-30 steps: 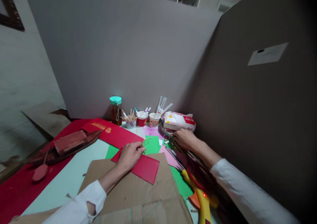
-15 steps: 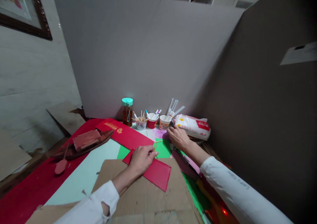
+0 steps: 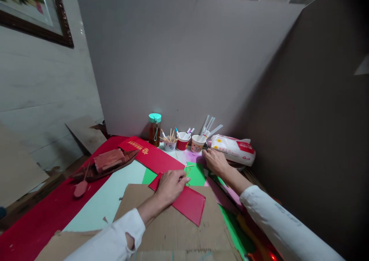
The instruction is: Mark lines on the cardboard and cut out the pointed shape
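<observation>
My left hand rests over a red folded card or envelope lying on brown cardboard. Its fingers are pinched together, and a thin yellow strand-like piece sticks out past the fingertips. Farther right, my right hand reaches to the back of the table, beside the white tissue pack and the patterned paper cup. Its fingers curl inward at a small dark thing. What they hold is too small and shaded to make out.
A wooden model boat with a paddle lies left. A larger red envelope lies behind my left hand. A teal-lidded bottle, a cup of toothpicks and a red cup stand before the grey panel. Cardboard covers the front.
The whole view has shifted slightly, so things sit farther right in the picture. Both hands keep nearly the same place and pose on the table.
</observation>
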Demonstrator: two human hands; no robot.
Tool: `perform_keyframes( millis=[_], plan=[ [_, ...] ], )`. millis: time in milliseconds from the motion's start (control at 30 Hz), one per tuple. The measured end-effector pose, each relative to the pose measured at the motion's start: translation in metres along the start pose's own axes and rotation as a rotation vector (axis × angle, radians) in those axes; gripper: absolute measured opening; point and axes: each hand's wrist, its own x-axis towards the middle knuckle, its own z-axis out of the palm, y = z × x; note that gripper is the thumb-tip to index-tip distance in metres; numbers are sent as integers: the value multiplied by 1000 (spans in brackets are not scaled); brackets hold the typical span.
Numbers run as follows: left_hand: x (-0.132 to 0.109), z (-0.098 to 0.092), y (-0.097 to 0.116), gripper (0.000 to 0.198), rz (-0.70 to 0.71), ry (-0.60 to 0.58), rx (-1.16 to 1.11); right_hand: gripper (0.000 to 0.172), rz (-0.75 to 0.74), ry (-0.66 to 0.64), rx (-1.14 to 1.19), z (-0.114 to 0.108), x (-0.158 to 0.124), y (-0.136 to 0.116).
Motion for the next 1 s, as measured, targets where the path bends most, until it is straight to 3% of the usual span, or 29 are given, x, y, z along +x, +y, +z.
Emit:
perform_keyframes(
  millis=[267,500,767,900,1000],
  plan=[
    [1,0,-1,28,5,14,-37,35,36,9,41,-2,-1,2],
    [2,2,-3,28,18,43,-105,33,12,39,153,-22,-18,4],
    [3,1,-9,30,68,66,-270,34,-221,-55,681,-57,-53,-27],
    [4,-2,-8,32,95,56,-361,30,-202,-99,848,-59,-69,-38],
    [7,-6,-9,33,106,42,-409,28,-134,-99,929,-57,-76,-26]
  ],
)
